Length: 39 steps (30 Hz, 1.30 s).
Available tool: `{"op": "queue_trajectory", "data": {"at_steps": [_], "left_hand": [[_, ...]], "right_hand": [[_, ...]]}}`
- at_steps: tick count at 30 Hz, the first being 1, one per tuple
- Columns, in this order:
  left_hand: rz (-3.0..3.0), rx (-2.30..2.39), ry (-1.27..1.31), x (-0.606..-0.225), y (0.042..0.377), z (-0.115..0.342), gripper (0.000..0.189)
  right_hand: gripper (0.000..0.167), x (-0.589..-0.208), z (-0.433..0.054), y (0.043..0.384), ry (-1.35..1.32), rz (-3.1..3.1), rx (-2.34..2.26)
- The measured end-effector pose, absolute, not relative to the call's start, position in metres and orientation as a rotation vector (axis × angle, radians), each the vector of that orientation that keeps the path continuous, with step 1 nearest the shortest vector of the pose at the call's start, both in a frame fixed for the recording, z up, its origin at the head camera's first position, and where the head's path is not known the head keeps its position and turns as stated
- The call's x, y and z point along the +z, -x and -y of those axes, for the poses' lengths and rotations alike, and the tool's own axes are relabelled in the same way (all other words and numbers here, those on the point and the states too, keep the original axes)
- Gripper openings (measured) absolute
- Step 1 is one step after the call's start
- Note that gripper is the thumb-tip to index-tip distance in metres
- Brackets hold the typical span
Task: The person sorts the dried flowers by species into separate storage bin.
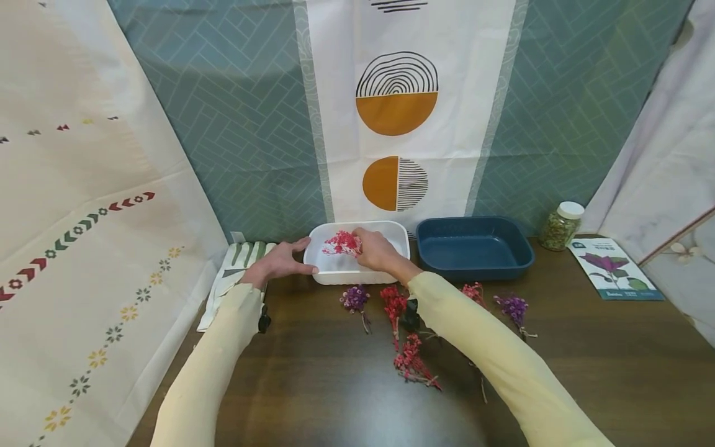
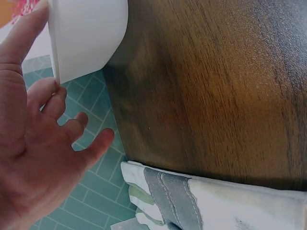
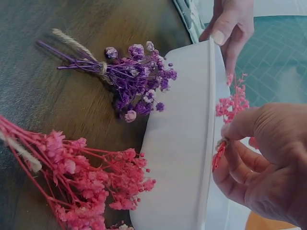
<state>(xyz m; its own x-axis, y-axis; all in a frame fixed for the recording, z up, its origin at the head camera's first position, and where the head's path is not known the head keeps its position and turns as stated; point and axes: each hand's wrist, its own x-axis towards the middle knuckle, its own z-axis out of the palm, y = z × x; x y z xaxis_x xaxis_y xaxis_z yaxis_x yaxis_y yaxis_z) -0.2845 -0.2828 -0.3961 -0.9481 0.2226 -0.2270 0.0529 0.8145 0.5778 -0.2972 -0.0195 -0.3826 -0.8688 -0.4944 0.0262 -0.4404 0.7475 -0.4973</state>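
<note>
A bunch of pinkish-red dried flowers (image 1: pixel 342 243) is pinched by its tied stems between the thumb and fingers of my right hand (image 1: pixel 375 249), over the inside of the white tray (image 1: pixel 357 277). In the right wrist view the bunch (image 3: pixel 232 103) points away past the tray's rim. My left hand (image 1: pixel 279 263) grips the tray's left end, thumb at the near corner and a finger at the far one. Seen from the left wrist, the other fingers (image 2: pixel 98 148) are spread off the rim. Close in front of the tray lies a purple bunch (image 1: pixel 355 299).
Red bunches (image 1: pixel 410 357) lie on the brown table (image 1: pixel 313 379), partly under my right forearm. Another purple bunch (image 1: pixel 512 308) is farther right. A blue tray (image 1: pixel 475 273), a lidded jar (image 1: pixel 561 228) and a flower-printed packet (image 1: pixel 614 268) stand or lie rightward; folded cloth (image 1: pixel 237 264) sits left.
</note>
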Motion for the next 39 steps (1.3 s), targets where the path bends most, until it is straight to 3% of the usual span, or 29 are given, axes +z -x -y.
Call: {"op": "queue_trajectory", "data": {"at_steps": [21,31,39], "left_hand": [[-2.727,0.812,-0.191,-0.398,0.285,0.281,0.103],[-2.726,0.814,-0.179,-0.400,0.284,0.282,0.101],[-2.729,0.814,-0.177,-0.397,0.283,0.282,0.099]], "right_hand": [[0.058,-0.397,0.024,0.305,0.803,-2.839,-0.825],[0.053,-0.383,-0.001,0.288,0.846,-2.838,-1.086],[0.047,-0.367,-0.036,0.248,0.883,-2.731,-1.254]]}}
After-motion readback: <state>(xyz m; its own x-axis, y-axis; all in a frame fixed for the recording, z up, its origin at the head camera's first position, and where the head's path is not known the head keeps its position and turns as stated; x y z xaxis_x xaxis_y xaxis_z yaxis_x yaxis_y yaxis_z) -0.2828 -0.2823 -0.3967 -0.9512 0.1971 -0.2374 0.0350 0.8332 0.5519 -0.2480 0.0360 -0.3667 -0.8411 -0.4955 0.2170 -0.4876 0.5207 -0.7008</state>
